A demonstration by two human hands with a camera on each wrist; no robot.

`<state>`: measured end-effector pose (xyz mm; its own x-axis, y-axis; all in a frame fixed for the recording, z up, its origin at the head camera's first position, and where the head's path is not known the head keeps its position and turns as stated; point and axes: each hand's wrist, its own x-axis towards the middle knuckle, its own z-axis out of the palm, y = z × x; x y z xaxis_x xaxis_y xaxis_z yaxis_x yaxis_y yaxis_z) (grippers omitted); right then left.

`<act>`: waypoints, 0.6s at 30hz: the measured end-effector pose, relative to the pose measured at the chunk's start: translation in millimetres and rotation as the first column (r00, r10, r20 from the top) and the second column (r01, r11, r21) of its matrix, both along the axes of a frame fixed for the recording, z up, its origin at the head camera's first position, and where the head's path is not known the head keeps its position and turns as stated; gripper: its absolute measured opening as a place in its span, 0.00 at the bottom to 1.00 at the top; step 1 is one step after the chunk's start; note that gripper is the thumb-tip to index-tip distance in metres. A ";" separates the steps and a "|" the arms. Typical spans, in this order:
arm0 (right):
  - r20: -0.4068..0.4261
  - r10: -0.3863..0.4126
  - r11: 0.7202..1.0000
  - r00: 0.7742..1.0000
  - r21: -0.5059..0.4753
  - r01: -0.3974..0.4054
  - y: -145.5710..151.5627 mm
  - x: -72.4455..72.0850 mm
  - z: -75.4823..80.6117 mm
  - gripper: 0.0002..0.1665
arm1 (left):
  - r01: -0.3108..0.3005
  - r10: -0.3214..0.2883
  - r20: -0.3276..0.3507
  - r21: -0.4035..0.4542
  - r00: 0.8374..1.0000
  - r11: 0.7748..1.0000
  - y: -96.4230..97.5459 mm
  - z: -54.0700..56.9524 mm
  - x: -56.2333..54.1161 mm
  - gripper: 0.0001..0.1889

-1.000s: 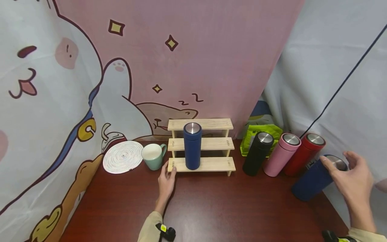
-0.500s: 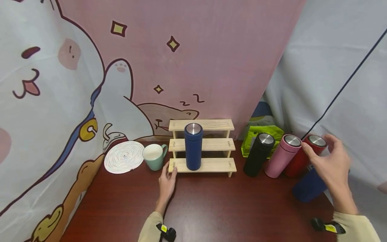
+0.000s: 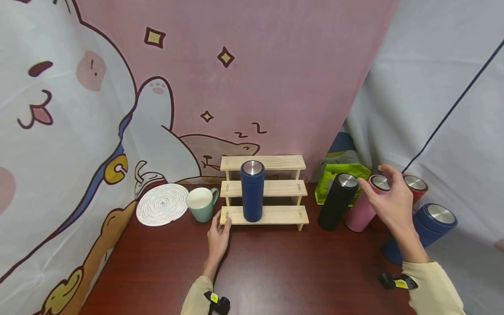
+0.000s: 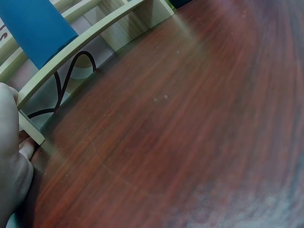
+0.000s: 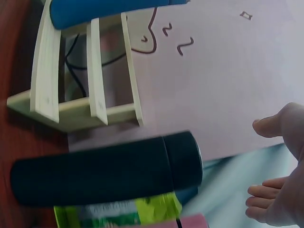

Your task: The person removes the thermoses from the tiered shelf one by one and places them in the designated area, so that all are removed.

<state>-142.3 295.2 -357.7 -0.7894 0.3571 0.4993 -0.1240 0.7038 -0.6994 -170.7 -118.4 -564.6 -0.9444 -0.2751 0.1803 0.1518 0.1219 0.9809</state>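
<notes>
My left hand grips the left end of the lowest step of a three-tier wooden stand, thumb at the front and fingers round the side. A blue insulated bottle with a steel-topped lid stands upright on that step. In the head view, my right hand hovers with thumb and fingers spread, partly covering a pink bottle and a red bottle. The right wrist view shows it holding nothing, apart from the black bottle. A second blue bottle stands behind the right forearm.
Left of the stand are a mint-green mug and a round white woven mat. A bright green packet stands behind the black bottle. A cartoon-printed cloth backs the dark red table; a pale curtain hangs at right.
My right hand has moved left from beside the right-hand blue bottle's lid, past the red bottle, to the pink one. My left hand stays on the stand. The bottles stand as before.
</notes>
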 end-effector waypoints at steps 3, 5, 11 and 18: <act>0.002 0.035 0.999 0.999 -0.016 -0.035 -9.0 -2.2 0.5 0.40 | -0.002 0.002 -0.001 -0.002 1.000 1.000 0.3 -0.5 -0.1 0.27; 0.011 0.052 0.998 0.999 -0.028 -0.051 -14.8 -2.7 0.9 0.40 | -0.003 0.003 0.000 -0.002 1.000 1.000 0.4 -0.4 -0.1 0.27; 0.030 0.107 0.993 0.994 -0.061 -0.105 -33.4 -2.1 2.2 0.41 | -0.006 0.006 0.001 0.004 1.000 1.000 0.0 -1.0 0.2 0.27; 0.020 0.158 0.986 0.987 -0.062 -0.157 -60.9 -1.5 5.9 0.41 | -0.008 0.008 0.000 -0.002 1.000 1.000 0.0 -0.8 -0.3 0.27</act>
